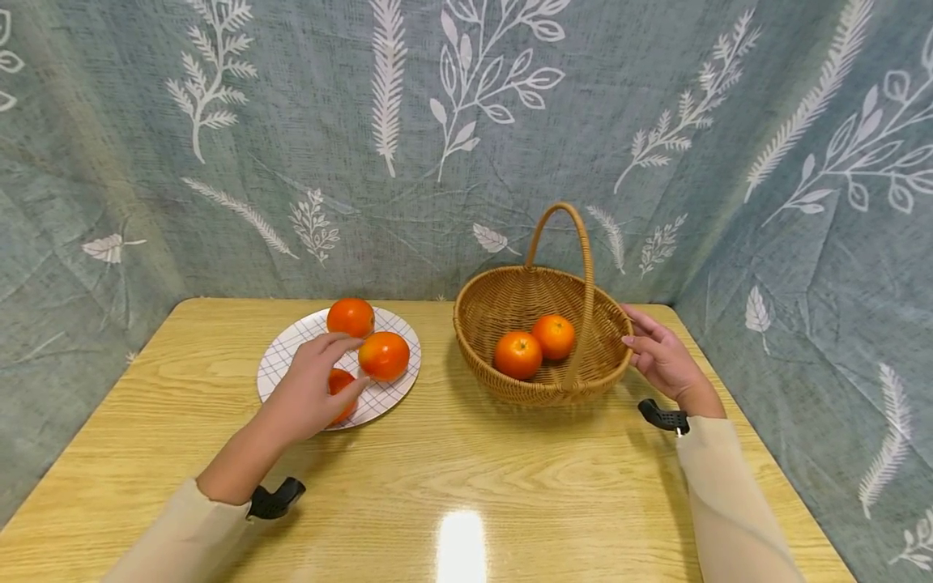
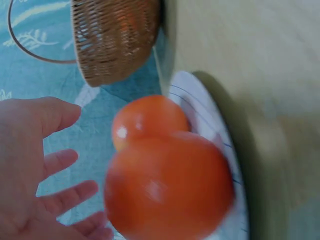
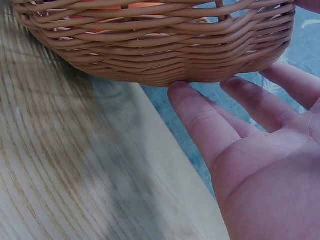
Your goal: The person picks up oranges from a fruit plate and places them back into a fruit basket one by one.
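Over the white plate [image 1: 397,397] with a dark grid pattern, my left hand [image 1: 309,389] hovers with its fingers spread and nothing in its grasp. Three smooth orange-red fruits lie on the plate: one at the back [image 1: 351,317], one at the right [image 1: 384,356], and one [image 1: 341,397] partly hidden under the hand. The left wrist view shows a large fruit [image 2: 167,187] close before the fingers, apart from them. My right hand [image 1: 666,360] touches the outer right side of a wicker basket [image 1: 488,295] with extended fingers and thumb. Two oranges [image 1: 518,355] sit inside the basket.
The basket's tall arched handle [image 1: 586,275] rises over its opening. The wooden table [image 1: 408,486] ends at a patterned curtain [image 1: 408,219] behind and at the sides. A black wrist mount [image 1: 275,498] sits at the left sleeve, another [image 1: 663,415] at the right.
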`<state>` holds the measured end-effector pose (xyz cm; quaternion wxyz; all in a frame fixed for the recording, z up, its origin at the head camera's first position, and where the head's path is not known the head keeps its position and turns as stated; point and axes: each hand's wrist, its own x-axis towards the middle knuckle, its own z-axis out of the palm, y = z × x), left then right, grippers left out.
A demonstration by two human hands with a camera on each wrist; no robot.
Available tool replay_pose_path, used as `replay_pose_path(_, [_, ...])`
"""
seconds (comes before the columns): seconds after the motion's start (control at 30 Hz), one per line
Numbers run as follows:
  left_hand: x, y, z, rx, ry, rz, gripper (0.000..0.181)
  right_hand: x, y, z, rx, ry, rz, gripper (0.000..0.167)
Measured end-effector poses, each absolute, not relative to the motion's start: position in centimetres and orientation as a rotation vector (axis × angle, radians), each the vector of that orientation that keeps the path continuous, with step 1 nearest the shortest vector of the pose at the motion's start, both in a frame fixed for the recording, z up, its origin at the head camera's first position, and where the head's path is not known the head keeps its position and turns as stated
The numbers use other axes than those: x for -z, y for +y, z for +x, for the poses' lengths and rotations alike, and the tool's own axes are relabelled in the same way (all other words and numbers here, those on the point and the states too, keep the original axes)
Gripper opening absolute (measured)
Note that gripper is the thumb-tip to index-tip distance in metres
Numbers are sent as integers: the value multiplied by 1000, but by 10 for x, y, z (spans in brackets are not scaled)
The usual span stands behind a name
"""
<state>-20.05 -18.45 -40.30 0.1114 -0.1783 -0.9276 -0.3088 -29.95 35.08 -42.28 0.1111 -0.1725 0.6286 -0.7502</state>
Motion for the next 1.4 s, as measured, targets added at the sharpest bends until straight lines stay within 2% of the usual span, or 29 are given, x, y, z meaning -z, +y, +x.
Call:
replay_pose_path(0.37, [416, -212, -190, 1011, -2809, -380, 75, 422, 350, -300, 2189, 1866, -485, 66])
replay_pose_path(0.6, [424, -219, -191, 1152, -2808, -354, 70, 424, 349, -300, 2198, 1862, -487, 66])
replay_pose_path(0.9, [427, -223, -193, 1248, -2881, -316, 80, 423, 351, -300, 2194, 1870, -493, 67])
replay_pose_path(1.4, [423, -220, -195, 1262, -2891, -286, 85, 425, 350, -300, 2216, 1849, -472, 66])
